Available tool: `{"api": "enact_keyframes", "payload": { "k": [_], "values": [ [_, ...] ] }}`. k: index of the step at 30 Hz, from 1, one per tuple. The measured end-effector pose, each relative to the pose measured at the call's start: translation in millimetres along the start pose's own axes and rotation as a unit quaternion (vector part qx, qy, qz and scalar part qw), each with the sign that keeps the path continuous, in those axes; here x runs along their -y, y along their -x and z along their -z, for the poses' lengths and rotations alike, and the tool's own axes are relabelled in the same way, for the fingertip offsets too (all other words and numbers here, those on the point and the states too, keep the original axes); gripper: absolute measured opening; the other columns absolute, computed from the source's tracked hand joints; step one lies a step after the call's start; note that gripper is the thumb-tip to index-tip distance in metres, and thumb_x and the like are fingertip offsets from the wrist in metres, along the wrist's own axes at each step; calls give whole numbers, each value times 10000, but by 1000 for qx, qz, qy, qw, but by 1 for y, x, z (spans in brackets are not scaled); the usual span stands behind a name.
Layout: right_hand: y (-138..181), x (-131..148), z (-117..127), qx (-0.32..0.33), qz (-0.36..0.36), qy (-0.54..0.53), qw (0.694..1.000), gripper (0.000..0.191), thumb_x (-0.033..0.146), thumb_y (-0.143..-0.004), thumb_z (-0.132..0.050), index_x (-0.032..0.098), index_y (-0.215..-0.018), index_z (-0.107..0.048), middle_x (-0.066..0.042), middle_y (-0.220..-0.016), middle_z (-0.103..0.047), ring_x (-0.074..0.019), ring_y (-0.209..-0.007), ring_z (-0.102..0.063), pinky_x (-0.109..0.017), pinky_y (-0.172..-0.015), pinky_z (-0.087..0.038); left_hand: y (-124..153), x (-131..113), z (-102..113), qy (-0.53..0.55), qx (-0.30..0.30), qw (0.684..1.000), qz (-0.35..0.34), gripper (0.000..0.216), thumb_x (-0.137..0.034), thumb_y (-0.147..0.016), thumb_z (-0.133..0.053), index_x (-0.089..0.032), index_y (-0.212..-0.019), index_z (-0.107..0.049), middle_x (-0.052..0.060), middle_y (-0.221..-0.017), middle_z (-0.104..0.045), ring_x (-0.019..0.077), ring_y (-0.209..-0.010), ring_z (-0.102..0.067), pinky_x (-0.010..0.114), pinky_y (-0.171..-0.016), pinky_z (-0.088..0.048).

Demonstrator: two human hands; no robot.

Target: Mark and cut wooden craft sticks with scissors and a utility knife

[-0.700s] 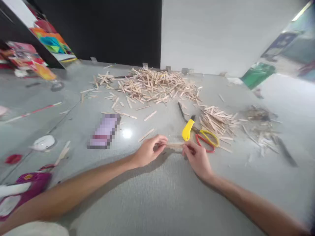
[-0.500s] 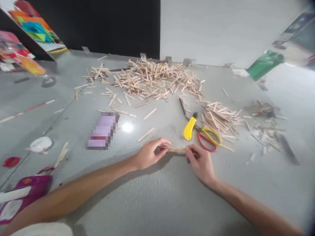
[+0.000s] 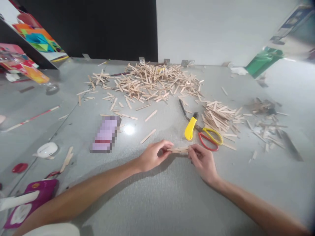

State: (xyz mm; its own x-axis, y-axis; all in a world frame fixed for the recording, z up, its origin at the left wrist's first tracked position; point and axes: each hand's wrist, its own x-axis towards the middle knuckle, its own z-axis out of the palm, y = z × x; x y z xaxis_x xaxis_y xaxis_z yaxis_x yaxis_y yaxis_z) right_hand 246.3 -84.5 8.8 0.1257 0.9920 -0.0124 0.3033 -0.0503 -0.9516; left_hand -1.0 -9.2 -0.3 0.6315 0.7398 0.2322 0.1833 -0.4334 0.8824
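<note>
Bridging the two hands: wooden sticks [image 3: 180,150], over grey tabletop [image 3: 152,203] | left hand [image 3: 154,155] pinching one end, thumb below curled fingers | right hand [image 3: 203,161] pinching other end, fingers bent | forearms [image 3: 98,186] angled inward | red-and-yellow-handled scissors [image 3: 200,129] just beyond right hand

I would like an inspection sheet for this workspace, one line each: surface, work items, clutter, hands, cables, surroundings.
Surface: grey tabletop, with a dark seam line at the left.
Work items: thin wooden sticks between the hands; large stick pile at the back; smaller stick pile beside the scissors and yellow-handled tool.
Clutter: pixelated purple object, red object and purple pouch on the left; loose scraps on the right.
Hands: left hand and right hand pinch opposite ends of the sticks.
Cables: nothing seen for certain.
Surroundings: black panel and pale panel behind; green container at far right, blurred.
</note>
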Motion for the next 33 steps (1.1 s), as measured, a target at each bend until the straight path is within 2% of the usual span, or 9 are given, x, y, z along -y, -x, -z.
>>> {"api": "enact_keyframes", "payload": {
  "k": [8, 11, 18, 21, 27, 31, 33],
  "values": [
    [-1, 0, 2, 14, -11, -4, 1000, 420, 558, -1069, -625, 213, -838, -685, -10, -675, -611, -165, -556, -507, -294, -506, -412, -2, -1, 1, 0, 4, 1000, -6, 188, -218, -1072, -655, -209, -1259, -679, 64, -1029, -847, 178, -878, -819, 291, -814, -661],
    [0, -1, 2, 26, -10, -9, 1000, 417, 554, -1072, -629, 212, -842, -690, -5, -666, -598, -158, -538, -490, -292, -490, -390, 1, -1, 2, -12, 3, 1000, -15, 190, -217, -1080, -646, -215, -1267, -681, 60, -1027, -848, 177, -873, -823, 283, -792, -663],
    [-8, -7, 1, 46, -5, -17, 999, 403, 534, -1072, -632, 220, -820, -652, 8, -664, -575, -150, -542, -471, -280, -485, -358, 2, 6, 2, -69, -61, 995, -35, 178, -253, -1116, -582, -215, -1271, -661, 49, -968, -822, 175, -858, -803, 299, -809, -652],
    [-13, -5, 0, 47, -4, -19, 999, 410, 522, -1063, -634, 226, -780, -621, 17, -645, -555, -143, -529, -446, -277, -478, -341, 1, 8, 3, -101, -92, 990, -39, 195, -282, -1130, -556, -206, -1286, -644, 72, -1005, -818, 189, -902, -803, 317, -835, -647],
    [-16, 0, -3, 47, 6, -13, 999, 397, 502, -1034, -661, 230, -748, -609, 11, -632, -553, -151, -528, -455, -281, -477, -340, 3, 10, 0, -161, -84, 982, -48, 231, -264, -1147, -481, -215, -1320, -626, 72, -1032, -820, 177, -869, -804, 284, -783, -642],
    [-16, -1, -1, 51, 13, -8, 999, 416, 513, -1047, -638, 237, -739, -599, 22, -611, -525, -152, -514, -448, -284, -473, -342, 1, 9, -5, -221, -79, 972, -23, 260, -253, -1133, -452, -226, -1328, -622, 66, -1043, -822, 173, -845, -796, 290, -793, -646],
    [-17, -1, 0, 52, 17, -8, 998, 412, 521, -1056, -620, 238, -757, -605, 19, -626, -539, -153, -515, -454, -284, -468, -351, -5, 6, 2, -272, -93, 958, 19, 274, -243, -1105, -472, -218, -1319, -641, 97, -1073, -822, 223, -929, -798, 373, -909, -648]
  ]
}}
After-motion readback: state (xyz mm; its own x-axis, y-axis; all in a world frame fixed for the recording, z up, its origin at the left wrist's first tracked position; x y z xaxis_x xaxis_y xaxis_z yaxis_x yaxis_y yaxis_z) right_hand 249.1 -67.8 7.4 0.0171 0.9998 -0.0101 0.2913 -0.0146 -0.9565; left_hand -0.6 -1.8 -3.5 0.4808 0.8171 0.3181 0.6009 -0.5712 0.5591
